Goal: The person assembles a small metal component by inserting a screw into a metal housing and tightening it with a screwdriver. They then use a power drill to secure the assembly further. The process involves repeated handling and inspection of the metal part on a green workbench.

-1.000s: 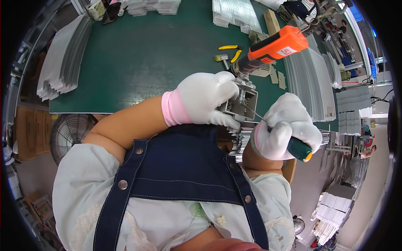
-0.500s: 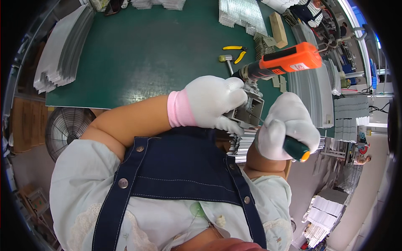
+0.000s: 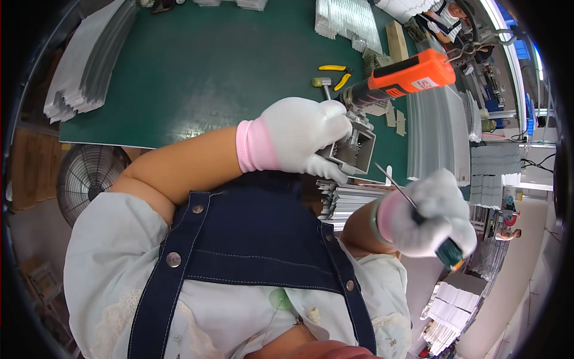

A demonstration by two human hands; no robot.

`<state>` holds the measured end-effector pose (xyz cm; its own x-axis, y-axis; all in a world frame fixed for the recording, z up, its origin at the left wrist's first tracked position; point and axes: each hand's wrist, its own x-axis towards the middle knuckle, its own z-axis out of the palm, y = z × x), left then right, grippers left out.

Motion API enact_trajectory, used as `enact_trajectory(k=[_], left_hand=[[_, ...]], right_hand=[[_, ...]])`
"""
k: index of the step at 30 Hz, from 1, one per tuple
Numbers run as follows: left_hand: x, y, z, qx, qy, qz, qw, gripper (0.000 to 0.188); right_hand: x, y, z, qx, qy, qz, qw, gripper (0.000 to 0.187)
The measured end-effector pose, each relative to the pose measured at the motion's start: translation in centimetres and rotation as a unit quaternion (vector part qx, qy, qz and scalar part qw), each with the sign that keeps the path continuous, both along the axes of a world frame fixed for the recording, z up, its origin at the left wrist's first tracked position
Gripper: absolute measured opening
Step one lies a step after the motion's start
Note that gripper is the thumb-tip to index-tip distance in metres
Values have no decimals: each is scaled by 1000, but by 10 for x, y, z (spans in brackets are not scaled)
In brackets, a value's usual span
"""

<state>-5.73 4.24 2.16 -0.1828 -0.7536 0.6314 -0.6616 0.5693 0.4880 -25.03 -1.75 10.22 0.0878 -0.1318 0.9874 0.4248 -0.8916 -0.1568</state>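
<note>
My left hand [image 3: 304,137], in a white glove with a pink cuff, is closed on a grey box-shaped metal part [image 3: 361,154] at the table's front edge. Small metal pieces show inside its hollow; my fingers hide its left side. Away to the right and nearer my body, my right hand [image 3: 431,214], also gloved, is wrapped around a screwdriver [image 3: 449,255] with a green handle and yellow end. Its thin shaft points up and left, clear of the part. An orange and black power screwdriver [image 3: 412,76] hangs just beyond the part, its dark nose close to my left fingers.
Yellow-handled pliers [image 3: 332,69] and a small hammer [image 3: 322,82] lie on the green table [image 3: 197,72]. Stacked metal strips stand at the left [image 3: 89,66] and right [image 3: 433,134]. A fan [image 3: 92,179] is below the left edge. Another person [image 3: 448,21] is at the far right.
My right hand has drawn the screwdriver back from the metal part, down and to the right. My left hand keeps hold of the part.
</note>
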Motion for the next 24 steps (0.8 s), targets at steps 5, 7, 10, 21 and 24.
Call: enact_trajectory(k=[5,7,10,21,24], left_hand=[[1,1,2,25,-11,-11,1000,62],[-1,-1,-1,10,-11,-3,1000,62],[1,2,2,21,-19,-8,1000,61],[-4,-1,1,3,-25,-2,1000,61],[-4,-1,3,1,-27,1,1000,60]], right_hand=[[8,3,-21,29,32,-4,999,17],[14,3,-24,2,21,-7,1000,16],[16,4,-30,-6,26,-8,1000,20],[18,-10,-17,191,98,17,976,17],[10,-11,-12,272,151,21,950,19]])
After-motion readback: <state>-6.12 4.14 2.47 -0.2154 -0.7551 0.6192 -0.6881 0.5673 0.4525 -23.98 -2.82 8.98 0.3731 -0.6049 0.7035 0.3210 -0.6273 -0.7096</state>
